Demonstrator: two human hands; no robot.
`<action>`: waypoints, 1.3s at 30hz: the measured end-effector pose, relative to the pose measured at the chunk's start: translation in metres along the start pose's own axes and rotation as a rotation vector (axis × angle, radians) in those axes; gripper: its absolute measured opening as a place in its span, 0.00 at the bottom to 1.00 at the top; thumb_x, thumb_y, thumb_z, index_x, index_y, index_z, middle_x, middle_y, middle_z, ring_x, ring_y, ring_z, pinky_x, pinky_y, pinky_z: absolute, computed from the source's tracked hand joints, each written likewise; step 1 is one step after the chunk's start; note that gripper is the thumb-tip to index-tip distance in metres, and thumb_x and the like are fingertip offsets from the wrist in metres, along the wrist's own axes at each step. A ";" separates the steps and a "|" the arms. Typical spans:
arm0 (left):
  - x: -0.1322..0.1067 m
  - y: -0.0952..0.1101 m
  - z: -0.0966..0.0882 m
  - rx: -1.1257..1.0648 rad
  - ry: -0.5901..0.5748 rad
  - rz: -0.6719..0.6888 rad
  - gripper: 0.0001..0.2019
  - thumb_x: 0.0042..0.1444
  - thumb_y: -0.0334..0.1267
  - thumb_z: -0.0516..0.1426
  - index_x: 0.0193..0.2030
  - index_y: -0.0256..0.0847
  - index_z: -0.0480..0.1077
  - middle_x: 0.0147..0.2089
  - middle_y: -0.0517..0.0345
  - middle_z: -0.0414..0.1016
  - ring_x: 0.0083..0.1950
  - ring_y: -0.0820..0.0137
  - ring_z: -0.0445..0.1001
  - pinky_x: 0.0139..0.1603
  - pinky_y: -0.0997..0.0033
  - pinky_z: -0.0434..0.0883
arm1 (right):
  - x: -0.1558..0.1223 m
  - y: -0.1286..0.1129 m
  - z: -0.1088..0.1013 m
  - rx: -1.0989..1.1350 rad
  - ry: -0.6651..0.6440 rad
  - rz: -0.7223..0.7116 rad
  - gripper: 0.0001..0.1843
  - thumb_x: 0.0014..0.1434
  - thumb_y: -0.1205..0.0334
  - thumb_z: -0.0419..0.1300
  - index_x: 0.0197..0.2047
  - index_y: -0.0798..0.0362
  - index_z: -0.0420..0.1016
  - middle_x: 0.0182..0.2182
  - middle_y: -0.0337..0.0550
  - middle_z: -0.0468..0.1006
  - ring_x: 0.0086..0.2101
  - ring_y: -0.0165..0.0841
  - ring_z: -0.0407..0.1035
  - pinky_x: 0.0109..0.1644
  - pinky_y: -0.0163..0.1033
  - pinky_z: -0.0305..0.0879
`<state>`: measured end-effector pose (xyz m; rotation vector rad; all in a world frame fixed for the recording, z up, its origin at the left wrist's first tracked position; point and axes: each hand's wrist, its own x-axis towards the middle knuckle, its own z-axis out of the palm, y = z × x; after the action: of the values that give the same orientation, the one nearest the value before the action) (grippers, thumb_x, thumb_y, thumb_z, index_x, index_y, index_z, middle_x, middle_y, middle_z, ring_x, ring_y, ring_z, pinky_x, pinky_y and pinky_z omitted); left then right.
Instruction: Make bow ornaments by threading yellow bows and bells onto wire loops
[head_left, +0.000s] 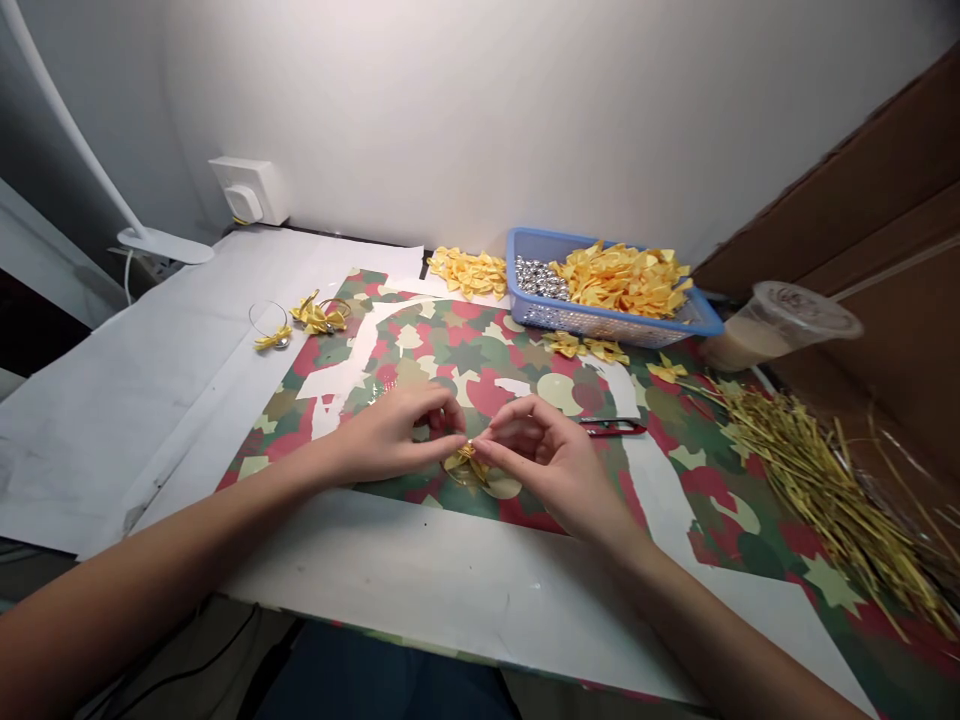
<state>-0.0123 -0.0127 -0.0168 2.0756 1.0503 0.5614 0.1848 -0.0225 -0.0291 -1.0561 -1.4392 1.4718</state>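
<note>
Both my hands meet over the middle of a camouflage-patterned sheet [465, 350]. My left hand [397, 432] and my right hand [544, 450] each pinch a small yellow ribbon bow [465, 462] between thumb and fingertips, holding it just above the sheet. The other fingers of both hands curl inward. Part of the bow is hidden by my fingertips.
A blue basket [600, 320] at the back holds yellow bows and silver beads. More yellow bows [469, 270] lie beside it. Finished bows on wire rings [300, 322] lie left. Gold twist ties [817, 480] pile at right, near a lidded cup [772, 325]. Red-handled scissors [611, 428] lie by my right hand.
</note>
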 end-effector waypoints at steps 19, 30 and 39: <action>-0.001 -0.002 0.001 0.117 -0.022 0.053 0.07 0.52 0.30 0.56 0.33 0.39 0.76 0.30 0.58 0.72 0.32 0.72 0.67 0.34 0.73 0.63 | -0.004 -0.001 0.004 0.039 0.068 -0.083 0.13 0.49 0.56 0.68 0.33 0.49 0.68 0.28 0.37 0.77 0.31 0.32 0.74 0.36 0.37 0.73; 0.001 -0.001 0.002 0.088 0.040 0.037 0.08 0.57 0.37 0.54 0.31 0.37 0.72 0.28 0.60 0.69 0.30 0.73 0.65 0.30 0.74 0.61 | 0.005 0.010 0.002 -0.021 0.058 0.040 0.19 0.45 0.50 0.70 0.32 0.50 0.67 0.26 0.37 0.74 0.31 0.32 0.72 0.34 0.37 0.70; 0.003 -0.005 0.009 0.057 0.070 0.034 0.07 0.58 0.39 0.56 0.41 0.40 0.71 0.37 0.57 0.75 0.37 0.70 0.69 0.38 0.72 0.64 | 0.011 0.014 0.001 0.080 0.049 0.110 0.23 0.41 0.49 0.71 0.32 0.51 0.66 0.25 0.35 0.73 0.29 0.30 0.71 0.32 0.34 0.70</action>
<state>-0.0070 -0.0121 -0.0259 2.1407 1.0839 0.6315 0.1802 -0.0126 -0.0438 -1.1286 -1.2953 1.5571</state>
